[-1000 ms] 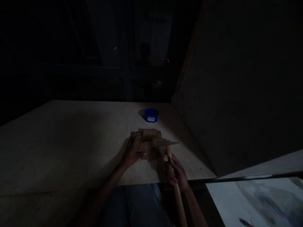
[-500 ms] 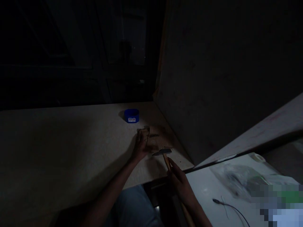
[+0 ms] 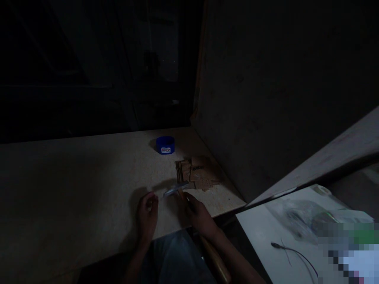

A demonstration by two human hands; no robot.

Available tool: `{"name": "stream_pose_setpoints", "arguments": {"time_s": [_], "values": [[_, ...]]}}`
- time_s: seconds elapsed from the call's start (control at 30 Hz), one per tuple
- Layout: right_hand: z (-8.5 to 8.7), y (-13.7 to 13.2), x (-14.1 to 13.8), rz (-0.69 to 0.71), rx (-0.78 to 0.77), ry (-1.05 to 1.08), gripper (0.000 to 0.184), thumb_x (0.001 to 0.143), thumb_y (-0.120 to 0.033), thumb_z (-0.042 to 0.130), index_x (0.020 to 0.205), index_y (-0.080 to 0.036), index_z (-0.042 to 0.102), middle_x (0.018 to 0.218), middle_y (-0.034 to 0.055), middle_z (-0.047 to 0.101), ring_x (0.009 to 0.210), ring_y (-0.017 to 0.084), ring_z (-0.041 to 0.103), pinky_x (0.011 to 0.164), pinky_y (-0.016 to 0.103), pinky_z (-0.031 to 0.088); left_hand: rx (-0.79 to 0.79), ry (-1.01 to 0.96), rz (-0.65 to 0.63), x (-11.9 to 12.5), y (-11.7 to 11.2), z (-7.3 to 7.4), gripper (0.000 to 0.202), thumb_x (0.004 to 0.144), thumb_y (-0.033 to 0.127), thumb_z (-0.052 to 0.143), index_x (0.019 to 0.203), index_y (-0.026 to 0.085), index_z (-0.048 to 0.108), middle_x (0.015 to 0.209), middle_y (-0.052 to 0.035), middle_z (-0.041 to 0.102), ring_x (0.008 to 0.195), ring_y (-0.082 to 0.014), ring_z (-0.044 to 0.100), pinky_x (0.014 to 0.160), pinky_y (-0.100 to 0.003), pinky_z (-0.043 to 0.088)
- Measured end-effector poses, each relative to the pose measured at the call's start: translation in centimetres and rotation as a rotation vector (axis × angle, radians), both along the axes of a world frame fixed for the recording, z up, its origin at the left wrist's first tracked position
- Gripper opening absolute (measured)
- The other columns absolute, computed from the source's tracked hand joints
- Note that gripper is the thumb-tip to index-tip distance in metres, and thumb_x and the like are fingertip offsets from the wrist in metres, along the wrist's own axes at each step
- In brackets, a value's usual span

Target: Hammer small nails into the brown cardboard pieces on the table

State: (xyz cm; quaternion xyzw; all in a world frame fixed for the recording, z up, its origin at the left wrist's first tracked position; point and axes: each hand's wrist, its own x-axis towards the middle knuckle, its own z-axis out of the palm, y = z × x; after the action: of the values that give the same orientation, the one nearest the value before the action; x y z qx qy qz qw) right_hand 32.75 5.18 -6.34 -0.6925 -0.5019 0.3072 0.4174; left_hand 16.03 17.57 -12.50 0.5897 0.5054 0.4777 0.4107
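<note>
My right hand (image 3: 201, 217) is wrapped round the wooden handle of a hammer (image 3: 177, 190), whose metal head is over the near part of the tabletop. The handle's end sticks out below my wrist. To the left of the hammer head, my left hand (image 3: 147, 213) is held with its fingers curled in towards the thumb. Whatever its fingertips hold, if anything, is too small and dark to make out. Beyond the hammer lies a torn, flattened piece of brown cardboard (image 3: 204, 173) with dark printing on it.
A blue plastic tub (image 3: 166, 146) with a white label stands farther back on the pale table (image 3: 97, 177). A dark wall panel borders the table's right. On a white surface (image 3: 254, 225) at right lie a clear plastic bag (image 3: 296, 223) and a thin black cable (image 3: 291, 250).
My left hand has left the cardboard and drawn back left and nearer to me. The hammer, still in my right hand, has moved left, off the cardboard's near edge.
</note>
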Motion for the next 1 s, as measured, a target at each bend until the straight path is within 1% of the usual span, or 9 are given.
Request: {"name": "stream_pose_setpoints", "arguments": {"time_s": [0.07,0.17,0.23,0.3,0.4,0.53,0.67,0.83,1.0], "values": [[0.1,3.4,-1.6,-0.027,-0.005,-0.057,0.054,0.084,-0.012,0.049,0.138,-0.014,0.056,0.127,0.0156,0.069,0.118,0.026,0.065,0.101,0.035,0.048,-0.138,-0.101,0.025,-0.8,-3.3,0.8,0.058,0.075,0.065,0.063,0.105,0.015,0.066,0.104,-0.0142,0.071,0.095,-0.0266,0.069,0.083,-0.038,0.057],[0.4,7.7,-3.3,-0.034,-0.07,-0.147,0.042,0.088,-0.01,0.047,0.128,-0.012,0.058,0.114,0.0165,0.073,0.103,0.026,0.069,0.088,0.033,0.051,-0.363,-0.197,0.008,-0.9,-8.2,2.1,0.068,0.068,0.074,0.064,0.1,0.014,0.066,0.094,-0.014,0.073,0.083,-0.0265,0.071,0.07,-0.035,0.058],[0.6,9.6,-4.1,-0.046,-0.122,-0.192,0.039,0.088,-0.011,0.047,0.126,-0.012,0.057,0.112,0.0164,0.073,0.101,0.026,0.069,0.085,0.032,0.05,-0.45,-0.191,-0.064,-0.8,-10.4,2.9,0.07,0.067,0.076,0.064,0.098,0.014,0.066,0.094,-0.0143,0.073,0.079,-0.0266,0.071,0.064,-0.034,0.058],[0.6,10.8,-4.5,-0.057,-0.169,-0.229,0.036,0.09,-0.012,0.046,0.125,-0.013,0.055,0.111,0.0161,0.073,0.1,0.026,0.07,0.083,0.032,0.05,-0.519,-0.19,-0.155,-0.4,-11.5,3.6,0.072,0.064,0.076,0.068,0.1,0.014,0.066,0.092,-0.014,0.074,0.074,-0.026,0.071,0.058,-0.033,0.057],[0.4,12.0,-4.7,-0.089,-0.22,-0.281,0.035,0.092,-0.015,0.045,0.125,-0.014,0.055,0.111,0.016,0.073,0.102,0.027,0.07,0.083,0.033,0.051,-0.604,-0.23,-0.231,0.1,-11.5,4.1,0.079,0.058,0.076,0.073,0.104,0.013,0.064,0.079,-0.011,0.073,0.06,-0.0222,0.069,0.048,-0.028,0.052],[0.1,12.9,-4.5,-0.125,-0.259,-0.308,0.035,0.093,-0.016,0.045,0.125,-0.012,0.055,0.113,0.0191,0.072,0.104,0.028,0.07,0.086,0.035,0.051,-0.64,-0.288,-0.225,0.6,-10.3,4.3,0.08,0.053,0.079,0.073,0.098,0.013,0.063,0.065,-0.0067,0.07,0.048,-0.0168,0.062,0.042,-0.024,0.046],[0.2,13.3,-4.1,-0.146,-0.283,-0.309,0.035,0.095,-0.016,0.043,0.127,-0.01,0.056,0.111,0.0194,0.073,0.105,0.028,0.07,0.087,0.035,0.052,-0.596,-0.284,-0.262,0.8,-9.7,4.7,0.073,0.056,0.077,0.073,0.091,0.013,0.062,0.062,-0.0053,0.068,0.046,-0.0155,0.06,0.041,-0.024,0.046],[0.6,13.3,-3.2,-0.155,-0.322,-0.335,0.034,0.096,-0.015,0.044,0.127,-0.009,0.058,0.114,0.0207,0.072,0.107,0.028,0.07,0.087,0.034,0.052,-0.565,-0.28,-0.286,1.5,-9.7,5.2,0.068,0.06,0.073,0.073,0.093,0.014,0.061,0.061,-0.0036,0.067,0.046,-0.015,0.06,0.043,-0.024,0.047],[1.4,12.3,-2.3,-0.124,-0.325,-0.379,0.033,0.101,-0.024,0.04,0.114,-0.009,0.067,0.108,0.0214,0.073,0.105,0.029,0.071,0.084,0.033,0.052,-0.582,-0.255,-0.307,2.3,-9.8,4.4,0.068,0.06,0.072,0.071,0.095,0.014,0.058,0.061,-0.0042,0.067,0.044,-0.0138,0.057,0.042,-0.023,0.044]]}}
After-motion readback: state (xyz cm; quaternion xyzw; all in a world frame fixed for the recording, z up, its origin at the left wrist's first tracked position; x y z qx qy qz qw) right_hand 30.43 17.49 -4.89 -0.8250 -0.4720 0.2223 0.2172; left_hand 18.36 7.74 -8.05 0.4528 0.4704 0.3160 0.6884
